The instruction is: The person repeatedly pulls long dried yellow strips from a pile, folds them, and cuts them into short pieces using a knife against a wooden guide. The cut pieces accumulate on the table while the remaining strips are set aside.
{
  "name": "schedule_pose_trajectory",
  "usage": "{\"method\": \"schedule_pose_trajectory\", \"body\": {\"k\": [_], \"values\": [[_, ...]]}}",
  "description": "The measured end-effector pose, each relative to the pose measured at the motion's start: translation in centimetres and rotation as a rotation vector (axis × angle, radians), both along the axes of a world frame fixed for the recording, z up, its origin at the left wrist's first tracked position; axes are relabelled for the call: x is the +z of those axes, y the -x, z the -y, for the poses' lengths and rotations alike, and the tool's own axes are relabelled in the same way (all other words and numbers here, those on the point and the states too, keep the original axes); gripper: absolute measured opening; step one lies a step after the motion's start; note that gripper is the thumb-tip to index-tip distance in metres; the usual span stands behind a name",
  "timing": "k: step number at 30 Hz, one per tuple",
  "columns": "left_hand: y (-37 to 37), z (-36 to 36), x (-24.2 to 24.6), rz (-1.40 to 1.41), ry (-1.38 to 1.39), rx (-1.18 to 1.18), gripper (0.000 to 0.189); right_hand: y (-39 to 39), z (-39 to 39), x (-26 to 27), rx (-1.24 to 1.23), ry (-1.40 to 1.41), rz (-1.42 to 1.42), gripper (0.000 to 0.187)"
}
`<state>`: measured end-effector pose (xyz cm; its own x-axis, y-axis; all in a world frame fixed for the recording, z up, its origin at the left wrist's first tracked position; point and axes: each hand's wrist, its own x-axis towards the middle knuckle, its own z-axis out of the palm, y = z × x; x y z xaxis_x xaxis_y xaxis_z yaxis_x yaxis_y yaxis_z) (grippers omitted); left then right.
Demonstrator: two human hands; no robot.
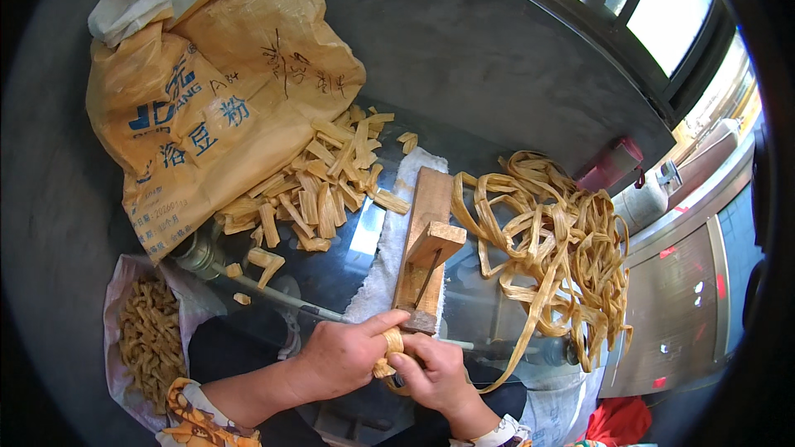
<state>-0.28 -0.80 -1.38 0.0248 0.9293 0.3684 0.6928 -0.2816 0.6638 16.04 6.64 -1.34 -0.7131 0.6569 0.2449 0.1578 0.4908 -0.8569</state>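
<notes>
My left hand (345, 354) and my right hand (435, 375) meet at the table's near edge, both gripping a folded tan strip (392, 341) that looks like dried bean curd. Its long tail runs right from under my right hand towards a tangled heap of long strips (559, 254). Just beyond my fingers lies a wooden board tool (430, 195) with a raised block and a thin dark metal bar or blade slanting down from it. A white towel (379, 285) is spread beneath the board. Left of it are many short strip pieces (323, 198) in a pile.
A large printed tan sack (267, 130) lies behind the short pieces on the glass tabletop (478, 316). Low at left, an open white sack (113, 304) holds twisted brown pieces (149, 335). A pink container (612, 161) and a pale cylinder (640, 202) stand beyond the heap.
</notes>
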Motion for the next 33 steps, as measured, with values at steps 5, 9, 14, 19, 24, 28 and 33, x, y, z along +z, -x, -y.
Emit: {"method": "schedule_pose_trajectory", "body": {"k": [5,9,14,19,24,28,33], "values": [[0.3,-0.2,-0.5,0.025,-0.166,-0.079,0.014,-0.5,-0.2,-1.2,0.02,0.032,0.171,0.019],[1.7,-0.8,0.8,0.521,-0.242,-0.062,0.007,-1.8,0.0,-1.1,0.218,0.771,0.039,0.038],[3.0,-0.4,1.3,0.802,0.055,0.028,0.007,-1.9,-0.7,-1.9,0.275,1.16,-0.144,0.047],[1.9,-0.6,0.0,1.098,0.502,-0.215,0.012,-1.2,-0.6,-1.3,0.277,1.331,-0.016,0.044],[2.1,-0.2,0.0,1.178,0.462,-0.077,0.01,-2.2,-1.7,0.2,-0.053,0.973,-0.008,0.018],[1.5,-2.5,-0.6,1.022,0.353,0.123,0.011,-1.1,-3.5,0.2,-0.329,0.598,-0.116,0.011],[0.5,-5.8,-3.6,0.7,0.274,0.299,0.013,0.3,-5.5,-2.6,-0.506,-0.078,0.179,0.018]]}}
